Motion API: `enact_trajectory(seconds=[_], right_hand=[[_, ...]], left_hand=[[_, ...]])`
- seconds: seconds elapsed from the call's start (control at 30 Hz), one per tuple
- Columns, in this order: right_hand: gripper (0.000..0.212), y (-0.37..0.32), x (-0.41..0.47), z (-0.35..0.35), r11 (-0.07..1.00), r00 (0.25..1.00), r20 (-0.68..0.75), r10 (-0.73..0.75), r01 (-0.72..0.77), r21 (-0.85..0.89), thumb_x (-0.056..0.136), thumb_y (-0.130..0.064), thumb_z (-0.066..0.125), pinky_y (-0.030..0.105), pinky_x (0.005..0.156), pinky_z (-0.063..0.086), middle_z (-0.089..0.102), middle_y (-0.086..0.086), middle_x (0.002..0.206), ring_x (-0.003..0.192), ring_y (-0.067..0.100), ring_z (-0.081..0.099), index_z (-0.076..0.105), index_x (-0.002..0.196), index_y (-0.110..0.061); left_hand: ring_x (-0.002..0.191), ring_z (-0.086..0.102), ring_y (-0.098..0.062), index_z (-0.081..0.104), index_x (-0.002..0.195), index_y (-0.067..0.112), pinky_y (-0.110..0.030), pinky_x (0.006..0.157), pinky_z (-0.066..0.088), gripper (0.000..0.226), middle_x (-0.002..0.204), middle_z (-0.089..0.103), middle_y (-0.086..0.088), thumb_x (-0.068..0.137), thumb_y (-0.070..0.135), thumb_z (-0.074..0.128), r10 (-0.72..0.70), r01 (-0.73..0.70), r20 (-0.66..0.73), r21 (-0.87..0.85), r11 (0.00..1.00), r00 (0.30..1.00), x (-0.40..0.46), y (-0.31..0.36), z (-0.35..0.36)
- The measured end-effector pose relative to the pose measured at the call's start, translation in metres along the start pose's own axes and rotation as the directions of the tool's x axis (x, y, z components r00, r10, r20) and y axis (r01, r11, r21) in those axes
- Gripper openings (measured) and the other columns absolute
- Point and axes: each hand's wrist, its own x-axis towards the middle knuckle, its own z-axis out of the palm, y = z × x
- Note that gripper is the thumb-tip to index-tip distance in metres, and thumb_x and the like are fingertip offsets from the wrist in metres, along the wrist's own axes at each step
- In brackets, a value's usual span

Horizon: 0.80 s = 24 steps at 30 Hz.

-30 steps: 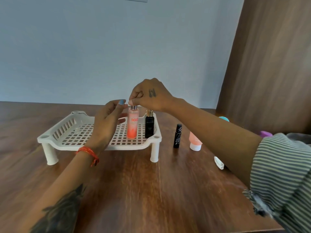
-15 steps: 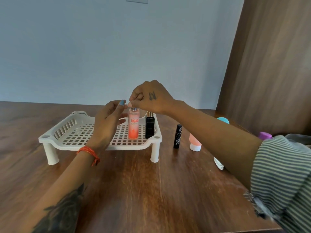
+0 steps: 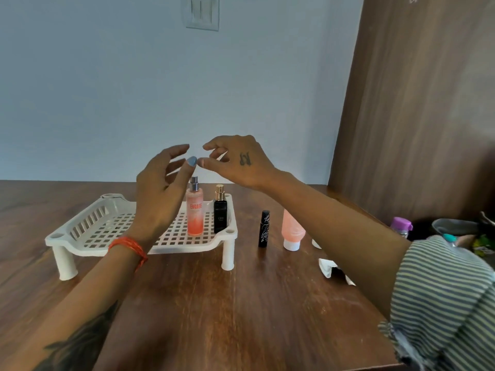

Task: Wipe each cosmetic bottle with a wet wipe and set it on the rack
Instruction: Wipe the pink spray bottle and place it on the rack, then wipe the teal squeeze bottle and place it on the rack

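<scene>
Wooden table [image 3: 203, 311], white rack [image 3: 80, 231] left half bare, left hand [image 3: 160, 194] spread, right hand [image 3: 235, 164] loosely curled, both empty above pink bottle [image 3: 195, 215].

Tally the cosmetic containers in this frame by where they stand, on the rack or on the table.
On the rack: 2, the pink spray bottle and the black bottle
On the table: 2, the black tube and the pink tube
Total: 4
</scene>
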Motion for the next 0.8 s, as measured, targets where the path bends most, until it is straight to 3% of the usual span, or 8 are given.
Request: enact_trajectory(seconds=[0.1,0.27,0.43,0.57,0.63,0.73,0.8], right_hand=[[0.045,0.008,-0.016,-0.017,0.996,0.997,-0.063,0.044,-0.038,0.084,0.083,-0.046,0.063,0.027,0.083,0.053,0.067,0.001,0.109,0.085,0.010,0.064,0.060,0.119,-0.020],[0.047,0.034,-0.063,-0.043,0.989,0.985,-0.137,0.107,-0.092,0.115,0.084,-0.041,0.063,0.030,0.085,0.053,0.063,0.001,0.117,0.090,0.010,0.062,0.054,0.126,-0.021],[0.048,0.063,-0.115,-0.065,0.961,0.955,-0.142,0.262,-0.243,0.136,0.083,-0.038,0.065,0.031,0.091,0.049,0.060,-0.001,0.122,0.099,0.011,0.060,0.054,0.127,-0.023],[0.044,0.088,-0.154,-0.070,0.947,0.936,-0.142,0.322,-0.322,0.025,0.084,-0.033,0.066,0.026,0.089,0.048,0.063,0.003,0.118,0.100,0.014,0.061,0.057,0.124,-0.016],[0.045,0.098,-0.170,-0.068,0.921,0.920,-0.094,0.380,-0.386,-0.058,0.083,-0.033,0.067,0.023,0.086,0.046,0.063,0.002,0.116,0.098,0.014,0.061,0.057,0.124,-0.015],[0.043,0.108,-0.190,-0.064,0.877,0.897,0.023,0.441,-0.426,-0.223,0.080,-0.038,0.066,0.023,0.085,0.042,0.065,-0.001,0.113,0.103,0.014,0.059,0.062,0.119,-0.020],[0.038,0.109,-0.200,-0.063,0.872,0.884,0.114,0.454,-0.414,-0.262,0.078,-0.039,0.067,0.021,0.073,0.042,0.066,-0.004,0.100,0.093,0.013,0.059,0.066,0.111,-0.021]], left_hand=[[0.108,0.049,-0.003,0.053,0.126,0.021,0.005,0.075,0.036,0.036,0.130,0.052,0.007,0.092,0.033,0.051,0.066,-0.064,0.045,-0.035,0.997,0.997,-0.001,0.023,0.012],[0.117,0.051,-0.007,0.049,0.130,0.026,-0.007,0.086,0.040,0.040,0.137,0.050,0.004,0.091,0.034,0.053,0.067,-0.041,0.204,-0.130,0.991,0.977,-0.024,0.045,0.051],[0.117,0.050,-0.006,0.044,0.134,0.028,-0.015,0.091,0.042,0.046,0.136,0.050,0.004,0.090,0.037,0.055,0.064,-0.020,0.347,-0.131,0.991,0.936,-0.062,0.047,0.098],[0.120,0.052,-0.015,0.043,0.134,0.025,-0.035,0.099,0.047,0.053,0.137,0.051,-0.001,0.086,0.043,0.056,0.022,0.026,0.470,-0.096,0.995,0.882,-0.085,0.044,0.127],[0.119,0.052,-0.014,0.043,0.134,0.029,-0.031,0.097,0.047,0.051,0.136,0.050,0.002,0.087,0.039,0.059,0.032,0.008,0.519,-0.076,0.997,0.854,-0.095,0.039,0.138],[0.109,0.052,-0.006,0.044,0.133,0.034,-0.006,0.081,0.044,0.049,0.126,0.048,0.011,0.087,0.036,0.060,0.035,-0.012,0.556,-0.044,0.999,0.831,-0.106,0.032,0.144],[0.105,0.051,-0.004,0.046,0.132,0.033,-0.006,0.079,0.043,0.047,0.123,0.047,0.014,0.087,0.034,0.061,0.028,-0.018,0.560,-0.025,1.000,0.828,-0.108,0.029,0.145]])
